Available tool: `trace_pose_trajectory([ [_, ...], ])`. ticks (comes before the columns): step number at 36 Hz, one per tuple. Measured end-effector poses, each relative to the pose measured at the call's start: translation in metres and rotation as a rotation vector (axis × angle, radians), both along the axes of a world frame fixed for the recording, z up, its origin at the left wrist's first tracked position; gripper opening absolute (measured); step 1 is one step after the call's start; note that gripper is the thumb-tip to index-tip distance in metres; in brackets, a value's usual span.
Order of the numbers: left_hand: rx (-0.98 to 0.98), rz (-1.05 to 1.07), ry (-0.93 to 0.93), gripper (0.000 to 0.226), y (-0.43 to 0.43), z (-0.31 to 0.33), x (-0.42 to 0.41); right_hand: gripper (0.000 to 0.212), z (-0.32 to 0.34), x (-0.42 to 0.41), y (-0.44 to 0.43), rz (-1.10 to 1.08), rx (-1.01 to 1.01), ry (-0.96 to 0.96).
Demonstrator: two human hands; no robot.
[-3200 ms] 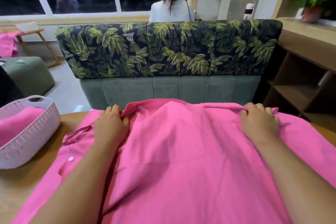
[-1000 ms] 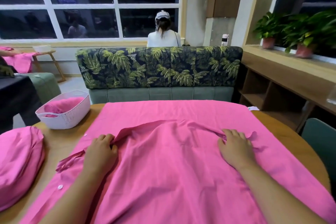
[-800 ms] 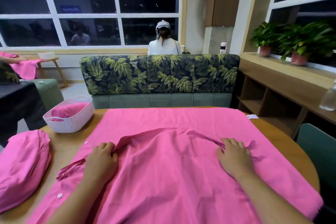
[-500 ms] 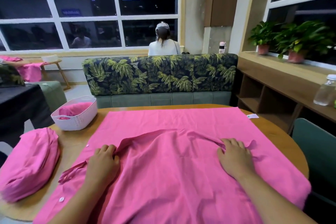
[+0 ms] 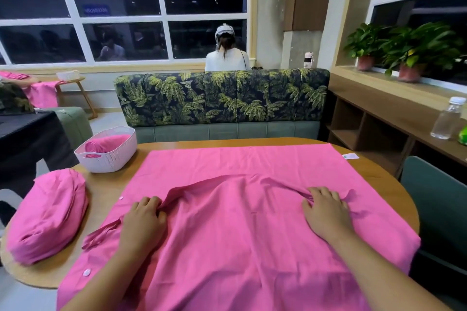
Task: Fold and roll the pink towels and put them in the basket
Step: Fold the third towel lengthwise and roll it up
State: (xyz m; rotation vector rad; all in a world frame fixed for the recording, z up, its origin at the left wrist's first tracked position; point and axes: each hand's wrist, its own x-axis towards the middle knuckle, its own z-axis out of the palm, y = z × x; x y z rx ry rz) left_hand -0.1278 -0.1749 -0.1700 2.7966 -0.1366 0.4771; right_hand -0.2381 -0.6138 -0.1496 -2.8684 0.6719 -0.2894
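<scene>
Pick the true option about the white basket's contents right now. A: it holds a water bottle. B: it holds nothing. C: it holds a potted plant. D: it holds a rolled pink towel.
D: a rolled pink towel lies inside the white basket, which stands at the far left of the table.

A palm-print sofa (image 5: 222, 96) stands behind the wooden table (image 5: 379, 179). Dark white-framed windows (image 5: 121, 17) line the far wall, and potted plants (image 5: 404, 48) sit above wooden shelves (image 5: 366, 129).
</scene>
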Motion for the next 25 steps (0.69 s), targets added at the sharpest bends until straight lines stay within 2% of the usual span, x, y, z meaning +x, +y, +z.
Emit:
trace_pose_trajectory([
  [4,-0.046,-0.002,0.029,0.010,0.004,0.005,0.008,0.057,0.019,0.013,0.000,-0.049,-0.043,0.146],
  [5,-0.056,-0.010,0.028,0.011,0.004,0.007,0.011,0.059,0.026,0.019,0.001,-0.053,-0.071,0.168],
  [8,-0.041,-0.067,0.012,0.025,-0.001,0.016,0.027,0.063,0.042,0.045,0.011,-0.003,-0.093,0.196],
  [10,-0.014,-0.131,0.039,0.028,-0.010,0.024,0.041,0.060,0.048,0.066,0.020,0.060,-0.022,0.186],
  [14,-0.087,-0.217,0.197,0.049,-0.022,0.039,0.082,0.048,0.046,0.115,0.027,0.202,0.102,0.197],
  [16,-0.096,-0.231,0.275,0.049,-0.025,0.044,0.106,0.048,0.040,0.139,0.025,0.229,0.127,0.223],
  [21,0.025,-0.196,0.346,0.039,-0.023,0.039,0.168,0.059,0.026,0.187,0.010,0.232,0.139,0.301],
  [25,0.137,-0.161,0.377,0.054,-0.013,0.020,0.223,0.075,0.017,0.215,-0.012,0.147,0.124,0.356],
])
